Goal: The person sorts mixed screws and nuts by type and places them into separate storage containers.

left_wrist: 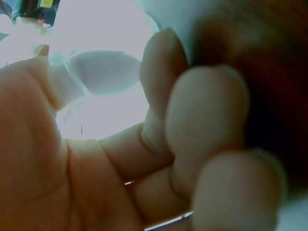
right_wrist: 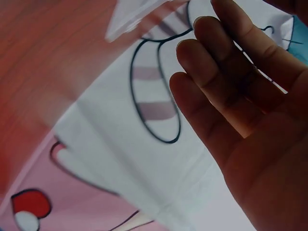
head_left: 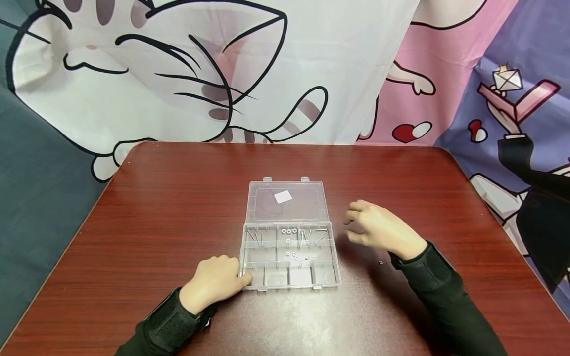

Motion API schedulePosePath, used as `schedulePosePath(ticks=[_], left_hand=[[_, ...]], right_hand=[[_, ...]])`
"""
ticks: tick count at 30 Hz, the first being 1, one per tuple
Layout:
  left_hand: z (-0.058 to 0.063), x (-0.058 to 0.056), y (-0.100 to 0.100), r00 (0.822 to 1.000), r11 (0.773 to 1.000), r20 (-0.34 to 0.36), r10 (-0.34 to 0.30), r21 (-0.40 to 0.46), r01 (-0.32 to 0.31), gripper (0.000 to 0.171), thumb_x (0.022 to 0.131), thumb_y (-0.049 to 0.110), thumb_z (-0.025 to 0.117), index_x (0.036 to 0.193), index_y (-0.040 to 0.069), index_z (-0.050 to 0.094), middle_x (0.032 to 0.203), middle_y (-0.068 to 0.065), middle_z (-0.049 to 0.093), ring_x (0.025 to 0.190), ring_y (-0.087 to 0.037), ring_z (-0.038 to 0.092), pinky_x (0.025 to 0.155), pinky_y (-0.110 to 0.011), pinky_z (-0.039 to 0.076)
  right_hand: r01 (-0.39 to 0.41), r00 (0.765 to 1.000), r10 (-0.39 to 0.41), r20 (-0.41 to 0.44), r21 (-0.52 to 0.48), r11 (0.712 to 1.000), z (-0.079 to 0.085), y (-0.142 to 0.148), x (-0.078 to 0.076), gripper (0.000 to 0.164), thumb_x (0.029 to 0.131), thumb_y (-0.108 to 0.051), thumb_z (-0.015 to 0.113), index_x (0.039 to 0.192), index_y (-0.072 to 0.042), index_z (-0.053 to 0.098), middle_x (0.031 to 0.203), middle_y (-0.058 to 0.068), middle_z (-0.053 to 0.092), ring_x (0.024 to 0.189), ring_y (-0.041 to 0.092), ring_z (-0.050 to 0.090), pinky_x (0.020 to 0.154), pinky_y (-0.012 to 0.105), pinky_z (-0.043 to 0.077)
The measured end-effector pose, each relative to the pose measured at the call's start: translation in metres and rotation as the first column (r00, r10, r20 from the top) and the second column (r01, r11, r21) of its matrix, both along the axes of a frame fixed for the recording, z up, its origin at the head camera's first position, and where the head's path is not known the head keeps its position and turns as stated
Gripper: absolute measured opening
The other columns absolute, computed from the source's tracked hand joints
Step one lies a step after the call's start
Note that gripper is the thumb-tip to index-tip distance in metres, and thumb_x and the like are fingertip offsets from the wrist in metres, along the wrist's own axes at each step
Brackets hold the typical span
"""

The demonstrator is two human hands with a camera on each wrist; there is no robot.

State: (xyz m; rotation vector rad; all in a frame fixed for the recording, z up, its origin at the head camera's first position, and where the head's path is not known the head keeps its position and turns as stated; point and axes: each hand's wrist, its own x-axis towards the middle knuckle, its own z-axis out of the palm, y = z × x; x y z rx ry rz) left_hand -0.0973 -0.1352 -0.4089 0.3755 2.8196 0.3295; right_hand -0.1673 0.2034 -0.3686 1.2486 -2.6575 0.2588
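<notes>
A clear plastic compartment box (head_left: 260, 253) lies on the table with its lid (head_left: 307, 205) folded back, a small white label on the lid. Several screws (head_left: 306, 235) and small nuts (head_left: 289, 231) sit in its compartments. My left hand (head_left: 218, 279) holds the box's near left corner, thumb over the front edge; its fingers curl in the left wrist view (left_wrist: 207, 115). To the right of the box, my right hand (head_left: 380, 227) is raised over the table with fingers loosely bent. In the right wrist view those fingers (right_wrist: 211, 96) show nothing between them.
One small nut (head_left: 380, 262) lies loose on the reddish-brown wooden table (head_left: 178, 198), near the right sleeve. Behind the table's far edge hangs a printed cloth (head_left: 347, 59) with cartoon drawings.
</notes>
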Motion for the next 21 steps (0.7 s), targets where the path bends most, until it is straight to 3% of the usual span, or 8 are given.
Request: schedulePosePath(ticks=[15,21], left_hand=[[-0.001,-0.001,-0.001,1.000,1.000,0.003,0.000,-0.006,0.000,0.034,0.076,0.035,0.053,0.050,0.014,0.044,0.052,0.001,0.043,0.049,-0.016,0.045,0.044,-0.039,0.037],[-0.001,-0.001,0.000,1.000,1.000,0.001,0.000,0.000,0.000,0.033,0.076,0.034,0.053,0.050,0.014,0.043,0.052,0.001,0.043,0.048,-0.016,0.044,0.043,-0.039,0.036]], right_hand=[[0.177,0.978,-0.183,0.096,0.064,0.982,-0.022,0.051,0.025,0.019,0.067,-0.014,0.072,0.079,-0.004,0.062,0.076,0.001,0.049,0.067,0.017,0.051,0.061,0.033,0.044],[0.194,0.970,-0.203,0.130,0.079,0.978,-0.030,0.058,0.036,0.018,0.067,-0.016,0.073,0.078,-0.005,0.064,0.077,0.000,0.051,0.070,0.016,0.053,0.063,0.033,0.045]])
